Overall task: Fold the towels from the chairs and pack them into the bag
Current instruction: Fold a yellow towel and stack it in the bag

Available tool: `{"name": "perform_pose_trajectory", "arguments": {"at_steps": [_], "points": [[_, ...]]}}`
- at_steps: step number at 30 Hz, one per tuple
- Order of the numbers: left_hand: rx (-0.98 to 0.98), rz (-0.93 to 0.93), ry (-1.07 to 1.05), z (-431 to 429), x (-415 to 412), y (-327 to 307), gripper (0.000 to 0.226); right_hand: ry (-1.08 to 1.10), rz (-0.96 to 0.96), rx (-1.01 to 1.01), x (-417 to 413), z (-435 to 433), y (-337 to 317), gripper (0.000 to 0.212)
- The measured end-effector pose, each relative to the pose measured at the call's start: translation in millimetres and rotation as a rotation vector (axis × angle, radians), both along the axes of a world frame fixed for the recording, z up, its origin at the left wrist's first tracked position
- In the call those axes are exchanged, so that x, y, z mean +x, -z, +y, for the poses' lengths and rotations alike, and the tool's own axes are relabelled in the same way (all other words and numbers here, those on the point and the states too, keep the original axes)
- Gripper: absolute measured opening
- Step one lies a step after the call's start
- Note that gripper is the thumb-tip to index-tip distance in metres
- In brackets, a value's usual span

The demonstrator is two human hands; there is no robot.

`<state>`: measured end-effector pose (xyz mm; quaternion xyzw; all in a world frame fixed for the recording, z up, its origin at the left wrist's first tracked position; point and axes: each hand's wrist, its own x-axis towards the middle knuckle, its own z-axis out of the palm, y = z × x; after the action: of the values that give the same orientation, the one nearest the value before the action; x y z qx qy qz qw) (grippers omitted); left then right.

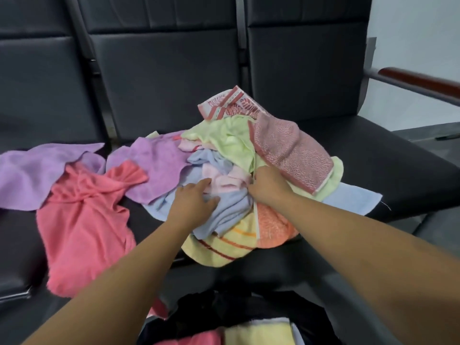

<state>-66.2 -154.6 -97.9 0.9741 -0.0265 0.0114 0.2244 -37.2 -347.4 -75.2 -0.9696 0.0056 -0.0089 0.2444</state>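
Because the towels [293,150] lie tangled in one heap on the chair seat [385,165], I would free only the pale pink towel [224,180], lifting it by an edge. It sits between the hands. The left hand [196,201] rests on the blue towel [229,212], fingers loosely apart, tips touching the pink. The fingers of the right hand [267,186] are buried in cloth, so I cannot tell their grip. The bag [224,307] waits near.

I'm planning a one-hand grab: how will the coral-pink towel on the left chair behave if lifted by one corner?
Probably floppy: the coral-pink towel lies rumpled in soft folds on the black seat, so it should hang limp. It is likely light, since the bunched folds look thin. Its fuzzy surface suggests it won't slip from fingers.
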Motion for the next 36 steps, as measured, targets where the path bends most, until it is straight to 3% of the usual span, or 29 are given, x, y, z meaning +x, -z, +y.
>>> {"name": "perform_pose_trajectory", "arguments": {"at_steps": [4, 7, 10, 13, 16, 19, 22, 24, 26, 27, 29, 32, 34, 36], "points": [[-0.049, -0.024, -0.016, 7.4, 8.1, 9.2, 0.045, 0.036, -0.086, -0.079, 4.1, -9.6, 7.7, 0.013], [-0.063, -0.04, -0.023, 6.0, 4.4, 2.8, 0.028, 0.056, -0.045, -0.17, 2.8, -18.6, 7.8, 0.035], [-0.095, -0.035, -0.081, 3.8, -1.9, -8.7, 0.015, 0.052, -0.032, -0.247, -5.2, -29.6, 7.6, 0.011], [-0.16, -0.012, -0.123, 5.5, -11.5, -21.0, 0.016, 0.04, -0.128, -0.079, -19.1, -34.6, -9.3, 0.027], [-0.284, -0.086, -0.08, 4.7, -23.9, -36.7, 0.04, -0.089, -0.208, 0.072, -39.0, -25.4, -51.8, 0.031], [-0.532, -0.203, 0.142, -1.5, -36.8, -67.8, 0.069, -0.285, -0.224, 0.242, -66.2, -6.4, -111.0, 0.034], [-0.741, -0.164, 0.364, -9.4, -50.4, -115.1, 0.082, -0.384, -0.204, 0.508, -95.2, 0.1, -166.4, 0.027], [-0.776, -0.1, 0.446, -12.4, -61.2, -145.2, 0.075, -0.436, -0.125, 0.715, -111.8, -4.0, -192.6, 0.028], [-0.769, -0.029, 0.463, -12.4, -73.4, -170.3, 0.045, -0.458, -0.043, 0.858, -126.4, -8.7, -211.8, 0.041], [-0.734, -0.02, 0.436, -12.6, -79.5, -180.8, 0.033, -0.435, -0.029, 0.924, -133.7, -10.3, -219.4, 0.037], [-0.676, -0.028, 0.376, -11.1, -93.3, -198.8, 0.034, -0.398, 0.017, 1.018, -144.9, -15.1, -229.4, 0.024], [-0.718, -0.009, 0.331, -4.6, -116.5, -225.4, 0.023, -0.429, 0.065, 0.754, -164.1, -34.3, -237.1, 0.013], [-0.836, 0.037, 0.319, 1.4, -130.5, -242.6, 0.021, -0.415, 0.119, 0.584, -171.6, -49.5, -237.6, 0.02], [-1.0, 0.061, 0.336, 6.3, -144.4, -261.1, 0.023, -0.354, 0.116, 0.579, -178.5, -59.8, -243.1, 0.015]]}}
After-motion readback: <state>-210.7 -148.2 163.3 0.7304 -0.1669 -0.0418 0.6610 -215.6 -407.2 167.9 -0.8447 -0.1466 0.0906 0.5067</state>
